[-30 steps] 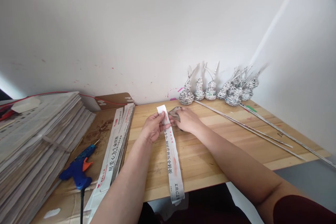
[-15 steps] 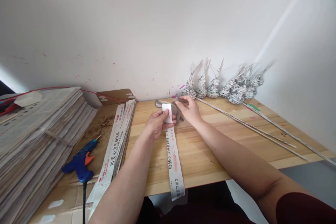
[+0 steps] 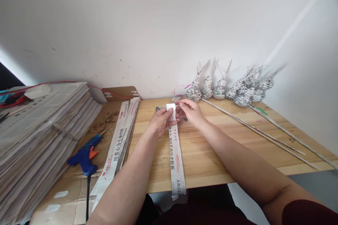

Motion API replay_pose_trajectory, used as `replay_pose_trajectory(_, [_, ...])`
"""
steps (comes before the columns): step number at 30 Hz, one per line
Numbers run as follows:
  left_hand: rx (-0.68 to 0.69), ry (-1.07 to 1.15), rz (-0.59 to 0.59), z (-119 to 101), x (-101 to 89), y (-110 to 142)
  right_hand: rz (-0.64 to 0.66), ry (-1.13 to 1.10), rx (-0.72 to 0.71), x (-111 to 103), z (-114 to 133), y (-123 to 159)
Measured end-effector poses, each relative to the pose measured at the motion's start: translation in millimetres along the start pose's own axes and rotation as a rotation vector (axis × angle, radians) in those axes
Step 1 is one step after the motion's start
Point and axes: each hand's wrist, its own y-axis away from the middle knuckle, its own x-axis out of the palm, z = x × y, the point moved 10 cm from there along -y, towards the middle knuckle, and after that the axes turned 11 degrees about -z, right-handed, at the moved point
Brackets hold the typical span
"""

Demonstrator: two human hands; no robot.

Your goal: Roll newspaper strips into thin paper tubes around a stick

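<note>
A long newspaper strip [image 3: 176, 154] lies lengthwise on the wooden table [image 3: 224, 137], its near end hanging over the front edge. My left hand [image 3: 159, 123] pinches the strip's far end, which is folded up white. My right hand [image 3: 190, 111] is closed beside it, fingers touching the same end and a thin grey object partly hidden behind both hands; I cannot make out what it is.
A stack of cut newspaper strips [image 3: 120, 137] lies left of the hands. A blue glue gun [image 3: 85, 153] rests on cardboard beside a tall newspaper pile [image 3: 39, 137]. Woven paper gourds [image 3: 232, 89] stand by the wall, with long paper rods [image 3: 264, 130] at right.
My right hand lifted off the table and came back to the strip's far end. The folded end now stands between both hands. The camera tilted slightly.
</note>
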Motion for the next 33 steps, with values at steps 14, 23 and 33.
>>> replay_pose_trajectory(14, [0.016, -0.038, -0.050, -3.0, -1.8, 2.0, 0.233, 0.339, -0.332, 31.4, 8.0, 19.4])
replay_pose_trajectory(23, [0.073, -0.044, -0.006, -4.2, -0.7, 0.0, 0.135, -0.170, 0.173, 17.5, -7.4, 7.5])
replay_pose_trajectory(33, [0.134, -0.151, -0.017, -3.6, -1.9, -1.4, 0.187, -0.141, 0.149, 17.2, -7.5, 6.6])
